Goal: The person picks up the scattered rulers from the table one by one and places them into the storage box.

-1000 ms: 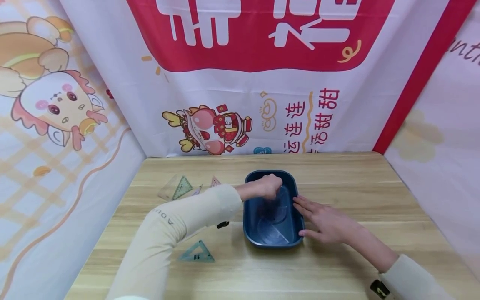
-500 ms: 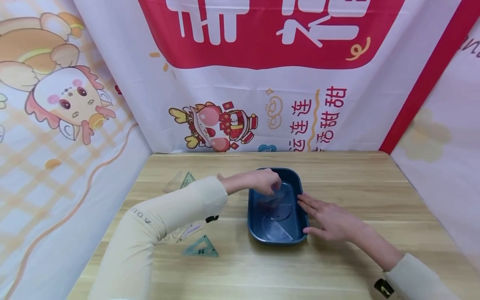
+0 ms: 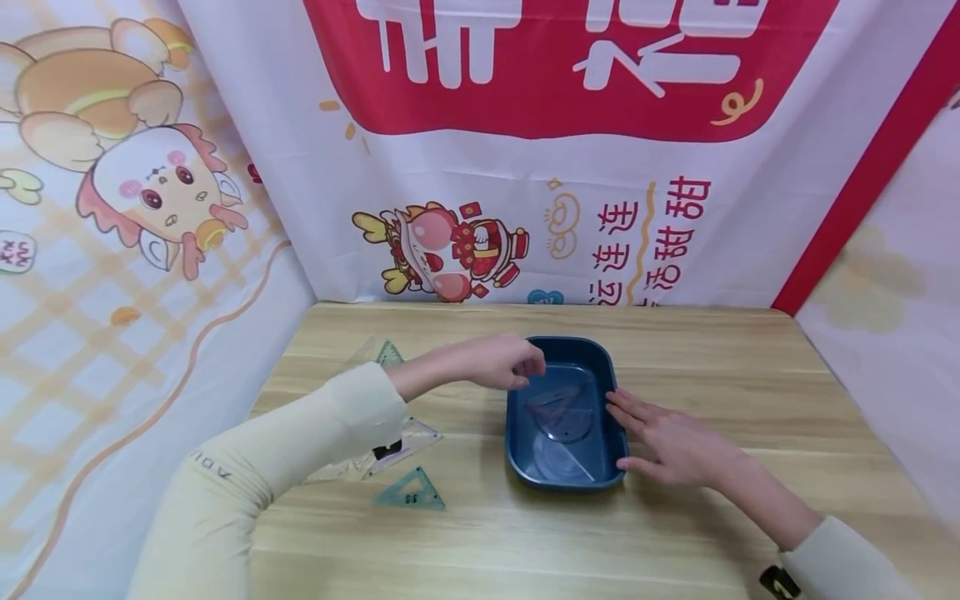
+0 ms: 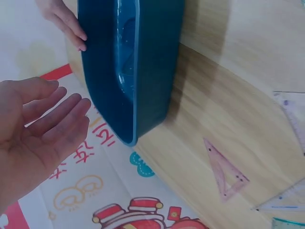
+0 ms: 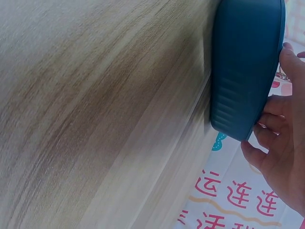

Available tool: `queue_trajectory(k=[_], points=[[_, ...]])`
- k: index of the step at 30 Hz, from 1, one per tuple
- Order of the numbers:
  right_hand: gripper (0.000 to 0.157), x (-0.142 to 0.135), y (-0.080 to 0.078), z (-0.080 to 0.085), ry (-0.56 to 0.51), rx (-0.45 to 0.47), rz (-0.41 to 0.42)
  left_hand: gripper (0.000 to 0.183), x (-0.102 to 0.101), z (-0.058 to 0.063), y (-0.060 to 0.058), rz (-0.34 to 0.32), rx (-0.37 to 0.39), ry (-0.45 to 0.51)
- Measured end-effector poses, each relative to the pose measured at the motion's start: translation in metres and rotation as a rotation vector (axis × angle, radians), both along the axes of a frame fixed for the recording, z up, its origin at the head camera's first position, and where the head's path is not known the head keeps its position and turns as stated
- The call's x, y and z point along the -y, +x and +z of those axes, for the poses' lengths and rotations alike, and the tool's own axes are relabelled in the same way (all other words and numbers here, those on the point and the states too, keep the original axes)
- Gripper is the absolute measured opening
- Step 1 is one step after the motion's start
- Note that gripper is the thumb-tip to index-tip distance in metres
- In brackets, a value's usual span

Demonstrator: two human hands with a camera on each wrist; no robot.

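Note:
A dark blue rectangular box [image 3: 566, 483] stands on the table. Inside it lie a transparent protractor [image 3: 564, 427] and a clear triangular set square [image 3: 553, 405]. Over the box's left rim hovers my left hand [image 3: 504, 360], its fingers loosely bent and nothing in them; the left wrist view shows the palm bare [image 4: 43, 133]. With its fingertips, my right hand [image 3: 675, 446] rests on the box's right rim, fingers fairly straight and thumb apart. The right wrist view shows several fingertips touching that rim from outside.
Left of the box lie a teal set square [image 3: 412, 490], a purplish set square [image 3: 408, 442] and a green set square [image 3: 389, 355]. A pink set square [image 4: 224, 169] shows in the left wrist view. Printed cloth [image 3: 465, 167] stands behind the wooden table [image 3: 450, 550].
My left hand has drawn back leftward, up out of the box, leaving the set square inside with the protractor. My right hand stays at the rim. The head view has shifted slightly.

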State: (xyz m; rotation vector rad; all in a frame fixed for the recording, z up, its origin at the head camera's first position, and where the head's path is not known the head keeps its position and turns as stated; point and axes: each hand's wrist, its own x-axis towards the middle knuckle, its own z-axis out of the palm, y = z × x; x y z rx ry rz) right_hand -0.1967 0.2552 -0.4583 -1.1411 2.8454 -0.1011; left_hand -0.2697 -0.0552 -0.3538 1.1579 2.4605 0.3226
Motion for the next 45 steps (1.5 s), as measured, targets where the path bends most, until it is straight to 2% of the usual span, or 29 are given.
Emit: queue_trajectory(k=[8,18,25,34,41,45], points=[[0.079,-0.002,0.001,-0.001,-0.019,-0.051,0.012,0.027,0.028,0.001,0.008,0.044,-0.041,-0.01],[0.078,0.001,0.002,0.001,-0.016,-0.045,0.019,0.034,0.064,-0.013,0.022,0.089,-0.095,-0.058],[0.078,-0.001,0.002,0.0,-0.024,-0.063,0.023,0.038,0.085,-0.036,0.029,0.11,-0.15,-0.045],[0.08,0.0,0.003,0.0,-0.017,-0.037,0.013,0.047,0.112,-0.068,0.043,0.252,-0.058,-0.051],[0.08,-0.001,0.003,-0.002,-0.017,-0.037,0.01,0.045,0.128,-0.085,0.05,0.312,-0.083,-0.103],[0.08,0.0,0.003,-0.002,-0.019,-0.035,0.013,0.049,0.134,-0.093,0.055,0.358,-0.079,-0.125]])
